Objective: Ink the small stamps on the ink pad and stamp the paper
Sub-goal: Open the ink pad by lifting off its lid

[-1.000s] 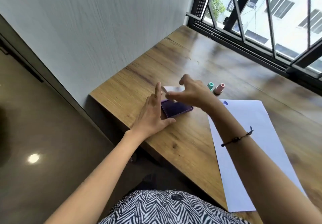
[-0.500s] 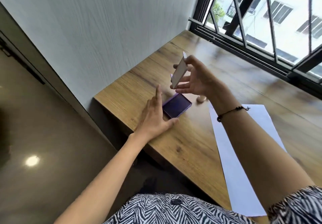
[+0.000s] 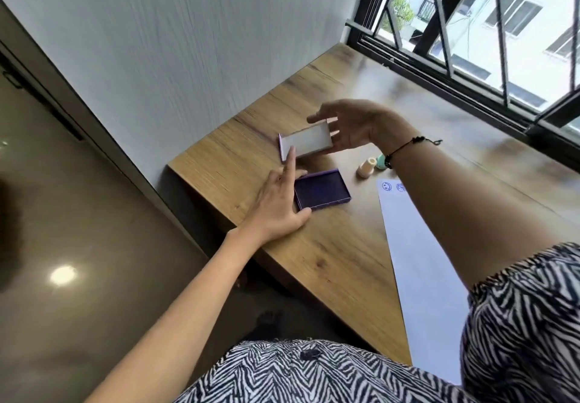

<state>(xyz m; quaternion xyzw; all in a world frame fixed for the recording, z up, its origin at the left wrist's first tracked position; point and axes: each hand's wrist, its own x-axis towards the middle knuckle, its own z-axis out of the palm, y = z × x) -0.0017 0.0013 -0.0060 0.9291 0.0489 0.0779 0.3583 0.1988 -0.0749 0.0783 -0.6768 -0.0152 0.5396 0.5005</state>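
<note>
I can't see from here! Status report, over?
Left hand flat beside open ink pad. Right hand holds lid. Stamps untouched; paper unobstructed.

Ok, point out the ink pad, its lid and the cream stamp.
ink pad (image 3: 321, 192), head view, middle of its dark purple inking surface.
lid (image 3: 309, 141), head view, middle of its pale inner face.
cream stamp (image 3: 366, 167), head view, side of its barrel.

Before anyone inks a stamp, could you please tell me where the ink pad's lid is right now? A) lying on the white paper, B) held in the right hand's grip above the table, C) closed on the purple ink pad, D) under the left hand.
B: the right hand holds the pale rectangular lid up behind the open purple ink pad.
</note>
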